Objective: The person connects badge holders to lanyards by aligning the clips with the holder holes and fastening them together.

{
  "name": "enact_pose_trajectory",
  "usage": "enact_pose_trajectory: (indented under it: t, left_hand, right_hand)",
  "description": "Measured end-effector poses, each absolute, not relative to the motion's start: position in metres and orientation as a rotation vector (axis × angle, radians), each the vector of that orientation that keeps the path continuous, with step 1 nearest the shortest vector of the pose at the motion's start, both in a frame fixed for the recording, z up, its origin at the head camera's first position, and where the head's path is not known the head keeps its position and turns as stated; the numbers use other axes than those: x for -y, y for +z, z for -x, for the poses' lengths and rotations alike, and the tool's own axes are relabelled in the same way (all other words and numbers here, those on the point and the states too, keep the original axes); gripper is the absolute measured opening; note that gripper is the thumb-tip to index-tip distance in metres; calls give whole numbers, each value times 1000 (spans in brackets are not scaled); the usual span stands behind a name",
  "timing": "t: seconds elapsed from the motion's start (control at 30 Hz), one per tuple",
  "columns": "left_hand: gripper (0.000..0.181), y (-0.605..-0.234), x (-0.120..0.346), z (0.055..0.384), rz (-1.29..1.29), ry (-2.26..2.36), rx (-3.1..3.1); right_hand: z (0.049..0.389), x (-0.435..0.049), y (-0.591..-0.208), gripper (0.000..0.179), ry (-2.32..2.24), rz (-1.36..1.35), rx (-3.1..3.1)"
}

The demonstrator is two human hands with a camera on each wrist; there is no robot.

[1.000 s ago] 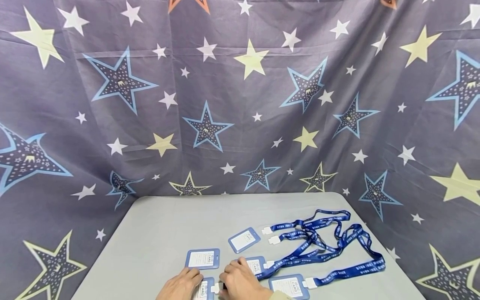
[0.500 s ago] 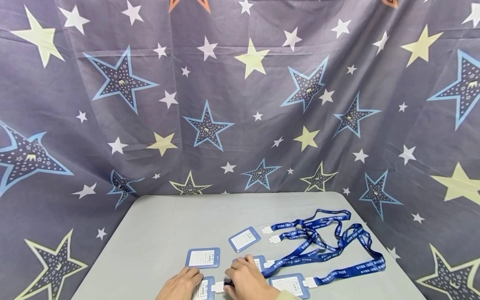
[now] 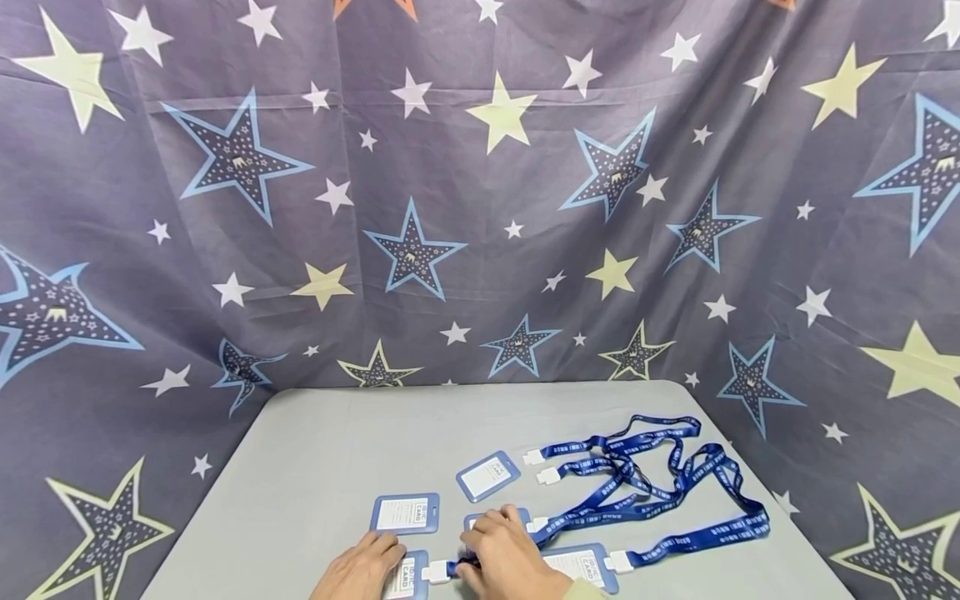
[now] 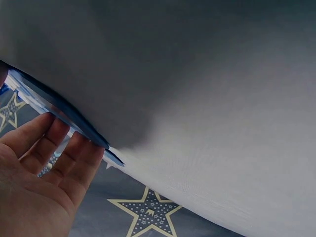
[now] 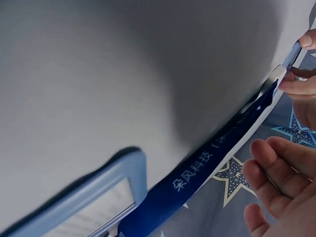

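Observation:
My left hand [image 3: 358, 570] rests on a blue-framed badge holder [image 3: 407, 577] at the table's front. In the left wrist view, straight fingers [image 4: 69, 153] lie along the holder's edge. A white clip [image 3: 436, 572] joins this holder to a dark blue lanyard [image 5: 197, 168] with white lettering. Over that lanyard hovers my right hand [image 3: 506, 557], which hides part of it in the head view. Seen from the right wrist, its fingers [image 5: 281, 168] are loosely bent and apart from the strap. Another badge holder [image 3: 577, 564] lies beside the right hand, clipped to its own lanyard.
Two badge holders without lanyards, one at the left [image 3: 406, 513] and one farther back [image 3: 488, 477], lie on the grey table [image 3: 315, 450]. One more clipped holder [image 3: 474, 521] is partly behind the right hand. Tangled blue lanyards [image 3: 637, 479] spread across the right side. A star-patterned curtain [image 3: 480, 192] stands behind.
My right hand has moved a little to the right, away from the white clip, uncovering the clip and a short piece of lanyard. The left hand has stayed on its badge holder.

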State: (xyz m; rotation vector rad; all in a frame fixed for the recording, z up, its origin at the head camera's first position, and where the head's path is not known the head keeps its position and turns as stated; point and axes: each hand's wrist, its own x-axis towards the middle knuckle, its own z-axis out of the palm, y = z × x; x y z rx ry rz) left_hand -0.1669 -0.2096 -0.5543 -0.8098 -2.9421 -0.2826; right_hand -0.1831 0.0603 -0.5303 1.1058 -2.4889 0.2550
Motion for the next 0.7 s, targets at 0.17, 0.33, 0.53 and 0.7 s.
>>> enact_pose_trajectory:
  t: [0.17, 0.33, 0.53, 0.7]
  left_hand:
    - [105, -556, 210, 167, 802, -297, 2927]
    - [95, -559, 211, 167, 807, -307, 2857]
    - [80, -558, 209, 166, 810, -314, 2851]
    - [82, -555, 205, 165, 776, -317, 2911]
  right_hand:
    - [184, -67, -532, 26, 258, -1088, 2469]
    - [184, -74, -534, 30, 276, -1076, 2467]
    - [183, -79, -535, 28, 281, -1072, 2439]
    - [182, -83, -536, 30, 288, -1061, 2439]
